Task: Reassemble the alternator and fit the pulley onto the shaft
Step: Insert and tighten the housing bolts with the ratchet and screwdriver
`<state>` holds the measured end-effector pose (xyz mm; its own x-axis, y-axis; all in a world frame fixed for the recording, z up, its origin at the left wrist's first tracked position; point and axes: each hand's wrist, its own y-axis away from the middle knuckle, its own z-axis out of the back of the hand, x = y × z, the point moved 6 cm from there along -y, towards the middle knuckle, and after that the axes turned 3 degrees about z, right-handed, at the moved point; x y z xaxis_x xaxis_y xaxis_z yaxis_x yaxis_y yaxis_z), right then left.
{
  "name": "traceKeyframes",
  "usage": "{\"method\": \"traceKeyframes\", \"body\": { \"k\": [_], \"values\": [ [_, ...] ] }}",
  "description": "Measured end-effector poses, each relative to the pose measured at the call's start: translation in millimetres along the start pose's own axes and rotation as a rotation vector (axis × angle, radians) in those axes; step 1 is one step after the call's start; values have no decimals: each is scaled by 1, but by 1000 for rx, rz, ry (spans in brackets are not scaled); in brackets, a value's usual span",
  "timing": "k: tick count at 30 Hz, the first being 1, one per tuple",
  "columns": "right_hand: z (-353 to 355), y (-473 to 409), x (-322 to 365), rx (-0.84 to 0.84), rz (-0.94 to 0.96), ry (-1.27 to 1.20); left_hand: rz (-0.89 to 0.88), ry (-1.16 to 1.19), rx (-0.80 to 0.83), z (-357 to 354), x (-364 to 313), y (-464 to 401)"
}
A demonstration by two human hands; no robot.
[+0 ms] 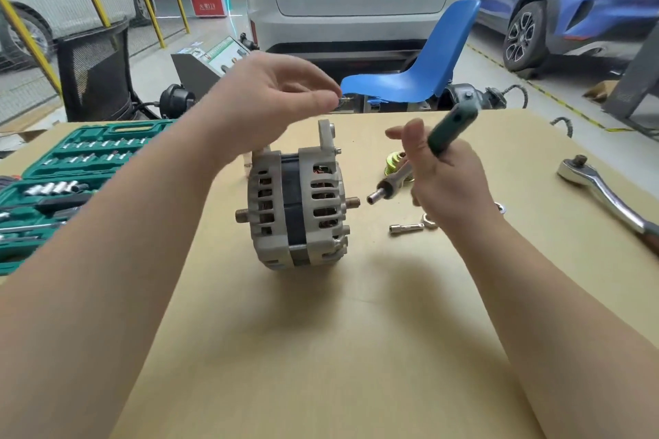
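Head view cuts off a good deal: the green socket case [71, 167] runs off the table's [321, 349] left edge, and the ratchet wrench [602, 192] leaves the frame at the right edge. My right hand [445, 185] covers most of the brass-coloured pulley [394, 162] lying behind it, so I see only a sliver of its grooves. What my left hand [271, 96] pinches between thumb and fingertips is a small bolt [344, 99], too blurred to read further. My right hand's grip is wrapped round the green handle of a socket driver [420, 160], whose metal tip points left toward the shaft end.

Near the middle of the table stands the alternator [297, 210], on its rim with the shaft lying level, a stub showing at each side. Its two pale grey slotted housings sit closed against a dark band between them, copper windings showing through the slots. A mounting ear rises at its top. A small socket extension [404, 227] lies just right of it.
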<state>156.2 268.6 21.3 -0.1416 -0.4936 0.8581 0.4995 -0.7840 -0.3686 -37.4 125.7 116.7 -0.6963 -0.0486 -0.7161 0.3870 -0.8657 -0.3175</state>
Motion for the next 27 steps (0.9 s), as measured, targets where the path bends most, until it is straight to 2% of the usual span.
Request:
{"method": "traceKeyframes", "body": {
  "k": [2, 4, 8, 11, 17, 21, 27],
  "values": [
    [-3, 3, -2, 3, -5, -146, 25, -111, 175, -15, -6, -12],
    [-6, 5, -5, -14, -29, -294, 34, -189, 241, -27, -3, -18],
    [-20, 4, -20, 17, -245, -682, 32, -281, 136, -31, 10, -20],
    [-23, 2, -22, 50, -266, -885, 1, -330, 80, -31, 12, -18],
    [-22, 8, 5, 118, -29, -882, -65, -463, 29, -37, 5, -11],
    [-25, 14, 16, 167, 88, -834, -79, -464, -1, -35, 1, -9],
    [-19, 15, 20, 73, 170, -730, -130, -478, 1, -36, -6, -3]
  ]
}}
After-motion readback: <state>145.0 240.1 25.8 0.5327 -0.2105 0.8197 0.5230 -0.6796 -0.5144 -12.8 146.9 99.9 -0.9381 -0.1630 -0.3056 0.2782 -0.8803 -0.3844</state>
